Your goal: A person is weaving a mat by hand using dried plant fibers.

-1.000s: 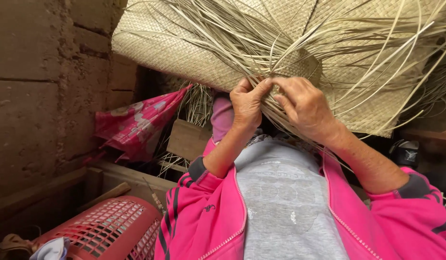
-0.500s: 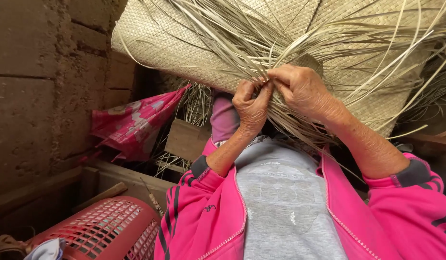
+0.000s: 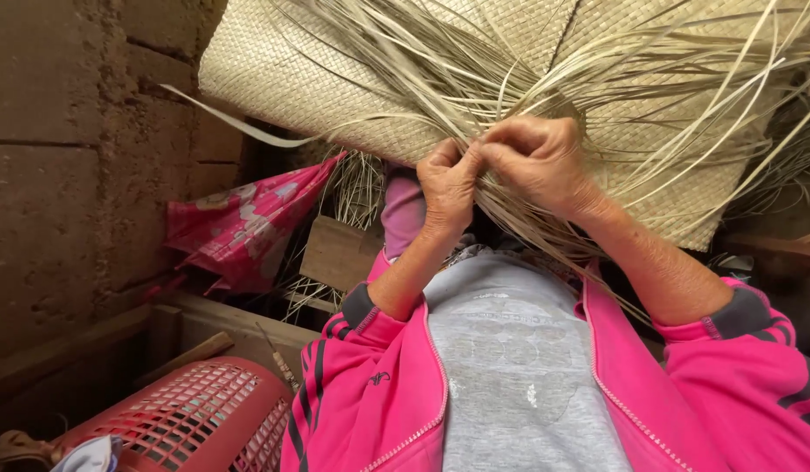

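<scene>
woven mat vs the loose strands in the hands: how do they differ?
The woven mat is a flat, tight, criss-cross sheet; the loose strands are unwoven and fan out in many directions. The mat keeps an even edge, while the strands curve and splay freely. The left hand and right hand pinch strands where they bunch together; the mat's woven face lies beyond the fingers. Both are the same pale straw colour.

Loose straw strips (image 3: pixel 650 96) crowding both hands' reach

Hidden and cut off
The woven mat (image 3: pixel 353 79) runs past the top edge; fingertips of both hands bury among loose straw strands (image 3: pixel 597 96), their grip unclear
</scene>
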